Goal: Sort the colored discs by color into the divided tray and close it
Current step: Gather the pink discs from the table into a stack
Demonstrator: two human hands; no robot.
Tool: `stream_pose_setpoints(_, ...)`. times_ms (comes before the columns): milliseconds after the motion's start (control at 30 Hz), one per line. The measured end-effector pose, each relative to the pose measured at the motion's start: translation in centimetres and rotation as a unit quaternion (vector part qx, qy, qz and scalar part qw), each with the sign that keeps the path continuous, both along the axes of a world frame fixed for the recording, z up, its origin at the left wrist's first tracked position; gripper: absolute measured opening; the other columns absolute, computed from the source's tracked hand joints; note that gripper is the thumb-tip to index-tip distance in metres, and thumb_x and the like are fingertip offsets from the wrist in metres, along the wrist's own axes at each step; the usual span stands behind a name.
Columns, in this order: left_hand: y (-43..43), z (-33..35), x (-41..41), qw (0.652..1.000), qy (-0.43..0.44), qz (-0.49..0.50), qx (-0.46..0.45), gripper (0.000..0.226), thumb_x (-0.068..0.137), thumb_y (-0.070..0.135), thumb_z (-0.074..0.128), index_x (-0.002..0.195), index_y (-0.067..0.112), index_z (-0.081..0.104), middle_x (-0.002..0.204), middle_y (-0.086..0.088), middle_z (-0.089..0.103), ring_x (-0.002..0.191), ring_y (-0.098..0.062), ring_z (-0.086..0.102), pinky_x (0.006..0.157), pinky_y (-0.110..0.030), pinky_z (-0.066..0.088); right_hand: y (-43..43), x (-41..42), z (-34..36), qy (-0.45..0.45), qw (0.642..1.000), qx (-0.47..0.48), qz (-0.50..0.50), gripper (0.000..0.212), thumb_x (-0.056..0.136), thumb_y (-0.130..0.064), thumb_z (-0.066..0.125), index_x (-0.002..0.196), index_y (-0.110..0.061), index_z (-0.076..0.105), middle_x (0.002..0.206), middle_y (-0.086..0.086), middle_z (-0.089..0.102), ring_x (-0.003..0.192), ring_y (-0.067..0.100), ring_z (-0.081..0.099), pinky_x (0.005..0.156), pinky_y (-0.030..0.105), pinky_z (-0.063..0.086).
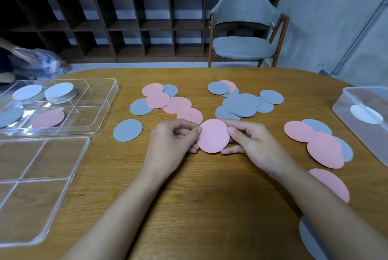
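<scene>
A pink disc (213,136) is held just above the table centre, pinched on its left edge by my left hand (173,144) and on its right edge by my right hand (249,144). Pink and grey discs lie loose on the wooden table: a mixed group (168,102) behind my left hand, a mostly grey pile (241,104) behind my right hand, a single grey disc (127,133) to the left, and more (319,144) on the right. The clear divided tray (100,110) at the far left holds white stacks, grey discs and a pink disc (49,118). Its clear lid (69,177) lies in front of it.
A clear plastic box (357,100) with a white disc inside stands at the right table edge. A grey chair (243,28) and dark shelving (105,26) stand beyond the table. Another person's arm and a plastic bag (39,60) are at the far left.
</scene>
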State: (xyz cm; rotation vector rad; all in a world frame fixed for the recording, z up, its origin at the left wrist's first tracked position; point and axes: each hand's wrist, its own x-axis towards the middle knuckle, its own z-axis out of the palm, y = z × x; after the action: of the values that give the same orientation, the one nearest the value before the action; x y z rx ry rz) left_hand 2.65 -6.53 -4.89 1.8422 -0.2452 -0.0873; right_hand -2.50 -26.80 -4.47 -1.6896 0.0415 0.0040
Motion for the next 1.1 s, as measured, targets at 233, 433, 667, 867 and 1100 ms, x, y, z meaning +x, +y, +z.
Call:
stream_pose_setpoints(233, 0.3, -0.2, 0.0, 0.990, -0.113, 0.004, 0.082, 0.008, 0.092, 0.026, 0.079, 0.088, 0.020, 0.081, 0.069, 0.003, 0.074, 0.062, -0.011, 0.068, 0.067, -0.022, 0.055, -0.1, -0.1, -0.7, 0.011, 0.998, -0.061, -0.029, 0.032, 0.100, -0.006, 0.062, 0.128, -0.019, 0.070, 0.104, -0.008, 0.079, 0.097, 0.016, 0.077, 0.080, 0.033, 0.064)
stream_pose_setpoints(433, 2.9, -0.8, 1.8, 0.945, -0.184, -0.011, 0.269, 0.046, 0.073, 0.055, 0.088, 0.109, 0.030, 0.076, 0.113, 0.016, 0.065, 0.106, -0.005, 0.059, 0.086, -0.025, 0.049, -0.9, 0.0, -0.7, -0.008, 0.984, -0.144, -0.100, 0.035, 0.100, -0.012, 0.062, 0.133, -0.023, 0.069, 0.103, -0.009, 0.078, 0.074, 0.014, 0.077, 0.075, 0.019, 0.055)
stream_pose_setpoints(667, 2.6, -0.4, 1.3, 0.936, -0.232, -0.009, 0.264, 0.004, 0.081, 0.024, 0.081, 0.083, 0.023, 0.078, 0.078, 0.011, 0.071, 0.071, -0.007, 0.066, 0.069, -0.038, 0.058, -1.0, -0.1, -0.7, -0.006, 0.983, -0.150, -0.107, 0.036, 0.100, -0.012, 0.064, 0.134, -0.021, 0.068, 0.104, -0.007, 0.077, 0.072, 0.011, 0.076, 0.066, 0.010, 0.049)
stream_pose_setpoints(867, 1.9, 0.9, -0.1, 0.943, -0.298, 0.021, 0.144, 0.019, 0.089, 0.009, 0.075, 0.102, 0.021, 0.079, 0.077, 0.015, 0.069, 0.070, -0.009, 0.062, 0.069, -0.017, 0.047, -0.9, -0.2, -0.6, -0.001, 0.984, -0.134, -0.114, 0.037, 0.099, -0.010, 0.064, 0.135, -0.021, 0.067, 0.108, -0.007, 0.076, 0.073, 0.010, 0.077, 0.066, 0.011, 0.051)
stream_pose_setpoints(1100, 0.4, -0.3, 0.0, 0.991, -0.128, 0.021, 0.032, 0.015, 0.089, 0.020, 0.082, 0.101, 0.029, 0.081, 0.083, 0.011, 0.078, 0.077, -0.011, 0.070, 0.071, -0.020, 0.053, -0.4, -0.2, -0.6, -0.003, 0.990, -0.126, -0.060, 0.039, 0.101, -0.012, 0.063, 0.139, -0.022, 0.064, 0.109, -0.005, 0.075, 0.086, 0.017, 0.078, 0.088, 0.042, 0.062)
